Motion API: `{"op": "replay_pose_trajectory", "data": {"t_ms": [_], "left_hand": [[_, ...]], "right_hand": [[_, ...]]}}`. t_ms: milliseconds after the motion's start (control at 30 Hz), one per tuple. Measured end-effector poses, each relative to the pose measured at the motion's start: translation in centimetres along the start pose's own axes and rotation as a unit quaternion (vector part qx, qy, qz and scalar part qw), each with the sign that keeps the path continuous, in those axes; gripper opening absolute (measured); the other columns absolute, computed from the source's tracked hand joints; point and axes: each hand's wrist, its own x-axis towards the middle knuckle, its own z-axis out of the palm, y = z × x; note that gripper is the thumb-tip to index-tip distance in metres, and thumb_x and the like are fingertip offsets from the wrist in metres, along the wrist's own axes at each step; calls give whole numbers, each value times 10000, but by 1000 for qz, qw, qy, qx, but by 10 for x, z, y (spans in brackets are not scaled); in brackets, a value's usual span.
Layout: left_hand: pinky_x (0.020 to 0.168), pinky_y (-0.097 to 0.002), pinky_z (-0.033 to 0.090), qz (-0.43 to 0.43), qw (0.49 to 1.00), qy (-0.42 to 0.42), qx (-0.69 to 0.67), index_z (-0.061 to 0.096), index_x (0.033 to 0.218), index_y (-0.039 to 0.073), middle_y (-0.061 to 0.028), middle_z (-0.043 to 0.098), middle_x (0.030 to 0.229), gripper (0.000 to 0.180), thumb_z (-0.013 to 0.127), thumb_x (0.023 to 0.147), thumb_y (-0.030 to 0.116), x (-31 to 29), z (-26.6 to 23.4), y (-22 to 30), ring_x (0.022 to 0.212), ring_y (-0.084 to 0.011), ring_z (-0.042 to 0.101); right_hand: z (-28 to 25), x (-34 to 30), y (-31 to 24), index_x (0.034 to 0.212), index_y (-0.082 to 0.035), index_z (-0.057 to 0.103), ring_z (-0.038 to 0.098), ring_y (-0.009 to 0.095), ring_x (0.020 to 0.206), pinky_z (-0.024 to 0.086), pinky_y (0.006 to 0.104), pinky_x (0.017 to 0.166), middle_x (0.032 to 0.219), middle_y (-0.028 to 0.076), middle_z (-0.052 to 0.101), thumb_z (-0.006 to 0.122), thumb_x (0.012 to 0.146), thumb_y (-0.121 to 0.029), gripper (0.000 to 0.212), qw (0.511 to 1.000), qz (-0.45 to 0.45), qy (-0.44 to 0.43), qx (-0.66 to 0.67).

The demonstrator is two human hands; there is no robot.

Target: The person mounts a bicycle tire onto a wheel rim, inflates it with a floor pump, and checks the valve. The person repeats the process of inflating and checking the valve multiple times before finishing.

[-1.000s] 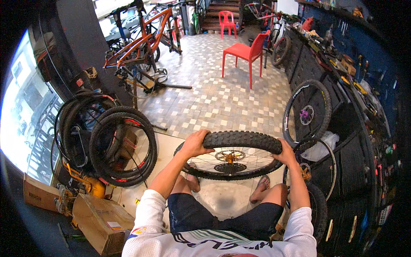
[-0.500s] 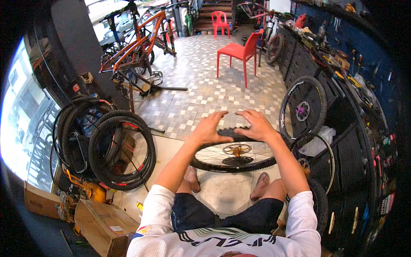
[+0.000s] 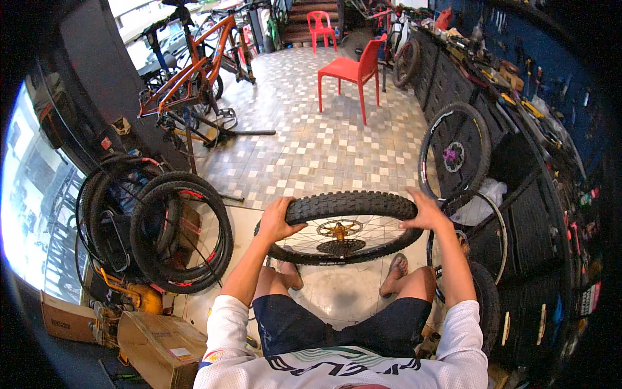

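A bicycle wheel [image 3: 353, 203] with a knobby black tyre stands tilted in front of me, above the floor between my feet. Its spokes, gold hub [image 3: 337, 231], brake disc and dark cassette [image 3: 340, 247] show through the rim. My left hand [image 3: 278, 221] grips the tyre at its left side, thumb on the near face. On the opposite side my right hand [image 3: 425, 211] holds the tyre, its thumb pointing inward over the rim. The fingertips of both hands are partly hidden behind the tyre.
Several loose tyres [image 3: 139, 259] are piled at left, near cardboard boxes [image 3: 159, 340]. An orange bike frame [image 3: 194, 71] hangs on a stand. A red chair [image 3: 350, 68] stands on the tiled floor. Another wheel [image 3: 424, 149] leans against black cabinets at right.
My hands have spread apart from the top of the tyre to its left and right sides and now grip it. The view has shifted slightly.
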Motion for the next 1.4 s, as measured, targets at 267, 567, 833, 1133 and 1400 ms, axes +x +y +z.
{"op": "replay_pose_trajectory", "data": {"t_ms": [267,567,833,1133,1400], "left_hand": [[951,-478,513,-44,998,-6,-35,568,1296,61,-200,652,1193,817,945,646,384,6,-31,-17,1085,-413,639],[963,-478,509,74,997,-23,-1,442,1455,34,-244,627,1245,1093,928,619,544,85,-56,84,1116,-407,644],[857,-496,539,-22,996,-80,41,584,1237,59,-183,684,1126,772,880,694,521,85,-4,52,1045,-409,662],[877,-500,527,-65,992,-105,-36,525,1280,53,-241,683,1115,761,923,692,327,17,9,14,1057,-450,650],[878,-487,530,-51,994,-71,-68,519,1279,48,-249,690,1076,765,923,684,309,13,3,2,1042,-463,660]], "right_hand": [[-19,41,-12,1371,-86,516,610,403,1178,384,494,1069,1223,207,678,880,657,-382,854,997,-16,-22,-70],[-76,96,-178,1452,-163,514,572,363,1239,419,490,1066,1340,161,606,857,683,-425,883,968,-212,49,-129],[-101,76,-142,1514,-149,450,522,412,1286,416,495,1099,1392,194,559,845,724,-458,935,981,-130,55,-133],[-17,28,-3,1573,-124,318,480,436,1357,412,468,1124,1504,237,471,915,629,-297,1131,998,-23,-16,-59],[12,47,2,1284,-56,502,590,428,1187,461,526,995,1194,203,652,861,650,-141,733,996,5,56,-67]]}}
